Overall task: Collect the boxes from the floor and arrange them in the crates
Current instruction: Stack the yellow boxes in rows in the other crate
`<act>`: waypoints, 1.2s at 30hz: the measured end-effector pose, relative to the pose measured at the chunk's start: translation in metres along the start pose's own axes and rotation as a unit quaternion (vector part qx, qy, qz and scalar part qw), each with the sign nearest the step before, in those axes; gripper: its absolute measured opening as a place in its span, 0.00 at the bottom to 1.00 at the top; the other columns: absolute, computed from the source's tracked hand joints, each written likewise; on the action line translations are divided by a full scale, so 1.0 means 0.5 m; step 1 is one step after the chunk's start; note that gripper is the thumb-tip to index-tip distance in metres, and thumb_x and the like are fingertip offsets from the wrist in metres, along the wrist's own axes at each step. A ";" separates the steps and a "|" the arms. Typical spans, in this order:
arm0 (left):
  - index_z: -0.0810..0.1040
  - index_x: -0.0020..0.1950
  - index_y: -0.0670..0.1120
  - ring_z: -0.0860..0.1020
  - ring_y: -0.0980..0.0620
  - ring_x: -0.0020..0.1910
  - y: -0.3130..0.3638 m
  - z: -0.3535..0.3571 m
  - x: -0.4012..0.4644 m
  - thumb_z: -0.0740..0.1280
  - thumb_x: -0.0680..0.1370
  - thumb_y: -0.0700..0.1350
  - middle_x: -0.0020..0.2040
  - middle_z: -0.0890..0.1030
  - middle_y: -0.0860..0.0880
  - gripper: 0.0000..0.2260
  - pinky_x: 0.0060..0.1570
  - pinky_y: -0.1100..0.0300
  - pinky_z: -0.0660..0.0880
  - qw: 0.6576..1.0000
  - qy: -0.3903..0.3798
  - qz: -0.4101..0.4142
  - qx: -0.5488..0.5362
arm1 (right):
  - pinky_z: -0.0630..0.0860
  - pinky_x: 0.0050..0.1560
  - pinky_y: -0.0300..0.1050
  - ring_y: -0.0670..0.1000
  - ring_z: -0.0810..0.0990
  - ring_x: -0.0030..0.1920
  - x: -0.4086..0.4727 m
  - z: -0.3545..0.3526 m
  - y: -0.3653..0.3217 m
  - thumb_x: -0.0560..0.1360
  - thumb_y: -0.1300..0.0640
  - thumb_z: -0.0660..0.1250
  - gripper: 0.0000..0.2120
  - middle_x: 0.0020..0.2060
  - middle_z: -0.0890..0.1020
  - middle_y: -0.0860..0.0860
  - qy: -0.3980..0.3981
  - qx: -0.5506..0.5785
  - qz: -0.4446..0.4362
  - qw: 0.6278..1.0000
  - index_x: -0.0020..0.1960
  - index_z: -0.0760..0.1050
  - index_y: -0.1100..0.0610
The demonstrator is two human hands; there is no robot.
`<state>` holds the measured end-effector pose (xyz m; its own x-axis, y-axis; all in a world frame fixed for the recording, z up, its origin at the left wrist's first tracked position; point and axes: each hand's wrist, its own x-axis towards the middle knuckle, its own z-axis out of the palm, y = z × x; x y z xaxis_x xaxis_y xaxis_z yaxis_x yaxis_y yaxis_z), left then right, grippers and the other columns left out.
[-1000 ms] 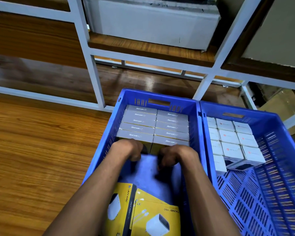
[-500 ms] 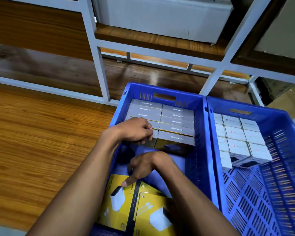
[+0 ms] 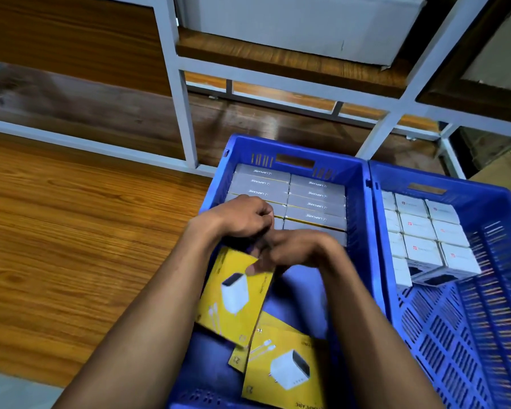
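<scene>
Head view: a flat yellow cardboard box (image 3: 236,293) is pinched at its top edge by the right hand (image 3: 295,249) (tilted) inside the blue plastic crate (image 3: 363,231); the left hand (image 3: 242,216), fingers curled, is just above.

Left hand (image 3: 242,215) curled; right hand (image 3: 295,250) pinching

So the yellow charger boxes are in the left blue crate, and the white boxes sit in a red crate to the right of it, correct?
Not quite. The head view shows the white boxes in a blue plastic crate, not a red one. The rest holds: the yellow charger boxes lie in the left blue crate, and the white ones are to its right.
</scene>
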<state>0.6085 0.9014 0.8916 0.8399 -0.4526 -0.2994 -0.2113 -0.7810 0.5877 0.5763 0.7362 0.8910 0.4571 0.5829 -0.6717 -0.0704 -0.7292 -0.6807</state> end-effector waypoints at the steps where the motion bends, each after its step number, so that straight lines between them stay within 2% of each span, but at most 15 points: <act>1: 0.81 0.43 0.53 0.80 0.50 0.50 0.001 0.000 0.000 0.63 0.82 0.49 0.45 0.84 0.54 0.10 0.48 0.55 0.73 1.000 0.000 0.005 0.001 | 0.79 0.47 0.50 0.53 0.78 0.42 -0.014 -0.015 0.011 0.77 0.54 0.76 0.18 0.40 0.77 0.56 0.025 0.050 -0.003 0.998 0.52 0.78 0.70; 3: 0.78 0.41 0.55 0.77 0.49 0.50 0.003 0.003 0.001 0.61 0.85 0.54 0.42 0.81 0.55 0.14 0.47 0.55 0.68 1.000 0.001 0.010 -0.008 | 0.80 0.48 0.48 0.52 0.80 0.43 -0.041 -0.038 0.028 0.78 0.56 0.74 0.18 0.41 0.80 0.56 0.063 0.132 -0.022 0.989 0.54 0.77 0.72; 6: 0.79 0.41 0.58 0.76 0.50 0.50 0.007 0.003 0.001 0.59 0.84 0.66 0.42 0.80 0.58 0.19 0.50 0.54 0.70 0.999 0.013 0.003 -0.033 | 0.73 0.32 0.32 0.41 0.78 0.31 -0.078 -0.058 0.029 0.80 0.61 0.71 0.08 0.33 0.81 0.49 0.138 0.177 -0.042 0.974 0.50 0.77 0.66; 9: 0.84 0.54 0.57 0.80 0.52 0.54 0.011 0.001 -0.006 0.53 0.72 0.81 0.51 0.84 0.56 0.35 0.57 0.53 0.76 0.999 -0.019 0.000 -0.048 | 0.77 0.35 0.40 0.45 0.83 0.37 -0.077 -0.073 0.044 0.78 0.55 0.75 0.12 0.42 0.84 0.54 0.222 0.204 -0.043 0.953 0.55 0.75 0.60; 11: 0.83 0.56 0.55 0.82 0.53 0.53 0.011 0.000 -0.009 0.55 0.68 0.84 0.53 0.85 0.55 0.38 0.58 0.52 0.78 0.997 -0.033 0.010 -0.068 | 0.73 0.30 0.43 0.48 0.80 0.34 -0.078 -0.081 0.046 0.77 0.49 0.75 0.16 0.41 0.83 0.55 0.272 0.210 -0.025 0.939 0.58 0.74 0.56; 14: 0.82 0.55 0.55 0.83 0.52 0.52 0.007 -0.001 -0.010 0.66 0.72 0.76 0.51 0.86 0.54 0.27 0.58 0.45 0.79 0.994 -0.004 0.042 -0.104 | 0.69 0.29 0.43 0.52 0.77 0.36 -0.085 -0.082 0.035 0.75 0.36 0.72 0.26 0.39 0.80 0.54 0.317 0.244 -0.011 0.916 0.60 0.74 0.55; 18: 0.79 0.55 0.54 0.83 0.51 0.50 0.001 -0.004 -0.012 0.70 0.78 0.66 0.51 0.85 0.53 0.17 0.57 0.46 0.78 0.977 0.029 0.056 -0.204 | 0.77 0.49 0.51 0.55 0.83 0.43 -0.101 -0.093 0.038 0.80 0.35 0.63 0.27 0.42 0.85 0.52 0.272 0.301 -0.058 0.912 0.58 0.77 0.60; 21: 0.78 0.58 0.50 0.79 0.56 0.44 0.001 -0.008 -0.014 0.68 0.81 0.63 0.46 0.83 0.54 0.17 0.51 0.50 0.77 0.960 0.073 0.066 -0.264 | 0.81 0.56 0.52 0.58 0.85 0.55 -0.132 -0.100 0.050 0.82 0.43 0.65 0.26 0.58 0.85 0.60 0.227 0.346 -0.079 0.907 0.67 0.77 0.63; 24: 0.76 0.63 0.50 0.81 0.55 0.48 -0.001 -0.014 -0.013 0.66 0.80 0.65 0.52 0.84 0.50 0.21 0.56 0.47 0.77 0.936 0.117 0.051 -0.328 | 0.83 0.49 0.48 0.55 0.84 0.49 -0.157 -0.109 0.065 0.79 0.56 0.70 0.23 0.54 0.83 0.60 0.214 0.416 -0.142 0.872 0.70 0.73 0.65; 27: 0.72 0.68 0.52 0.82 0.58 0.48 0.003 -0.024 -0.017 0.63 0.85 0.59 0.54 0.83 0.54 0.16 0.53 0.55 0.76 0.920 0.125 0.046 -0.368 | 0.81 0.62 0.56 0.59 0.84 0.56 -0.166 -0.123 0.078 0.74 0.68 0.72 0.24 0.57 0.83 0.59 0.218 0.440 -0.185 0.851 0.69 0.74 0.61; 29: 0.68 0.72 0.54 0.82 0.60 0.46 0.008 -0.027 -0.018 0.62 0.87 0.54 0.56 0.83 0.54 0.14 0.50 0.60 0.76 0.919 0.122 0.045 -0.373 | 0.82 0.59 0.54 0.56 0.86 0.52 -0.164 -0.124 0.069 0.74 0.74 0.69 0.26 0.54 0.84 0.58 0.239 0.439 -0.187 0.846 0.70 0.72 0.64; 31: 0.66 0.73 0.57 0.81 0.58 0.45 0.013 -0.029 -0.020 0.61 0.87 0.50 0.56 0.82 0.50 0.15 0.48 0.59 0.76 0.918 0.122 0.037 -0.375 | 0.85 0.44 0.44 0.48 0.85 0.36 -0.162 -0.122 0.063 0.76 0.77 0.64 0.24 0.46 0.83 0.55 0.268 0.437 -0.178 0.840 0.70 0.72 0.65; 32: 0.66 0.73 0.59 0.80 0.54 0.47 0.015 -0.029 -0.020 0.62 0.86 0.49 0.58 0.81 0.47 0.16 0.49 0.56 0.76 0.917 0.122 0.035 -0.377 | 0.83 0.37 0.40 0.45 0.83 0.32 -0.162 -0.121 0.062 0.77 0.77 0.62 0.23 0.43 0.82 0.54 0.283 0.433 -0.173 0.838 0.69 0.72 0.64; 34: 0.67 0.72 0.63 0.80 0.49 0.51 0.019 -0.032 -0.024 0.62 0.82 0.48 0.61 0.80 0.44 0.20 0.52 0.49 0.78 0.919 0.113 0.037 -0.377 | 0.78 0.38 0.40 0.47 0.83 0.37 -0.160 -0.128 0.072 0.77 0.76 0.64 0.24 0.43 0.84 0.53 0.281 0.417 -0.180 0.845 0.70 0.73 0.62; 36: 0.71 0.70 0.63 0.79 0.48 0.52 0.019 -0.034 -0.026 0.62 0.78 0.50 0.60 0.80 0.44 0.20 0.53 0.48 0.79 0.922 0.115 0.039 -0.366 | 0.80 0.43 0.44 0.52 0.83 0.46 -0.157 -0.133 0.082 0.74 0.76 0.67 0.25 0.48 0.85 0.54 0.273 0.396 -0.191 0.856 0.68 0.76 0.60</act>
<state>0.6038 0.9071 0.9137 0.9383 -0.3257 -0.1163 0.0479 -0.2108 0.9764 0.5967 0.6367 0.9353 0.9114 0.3127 -0.2674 -0.3041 0.0745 -0.9497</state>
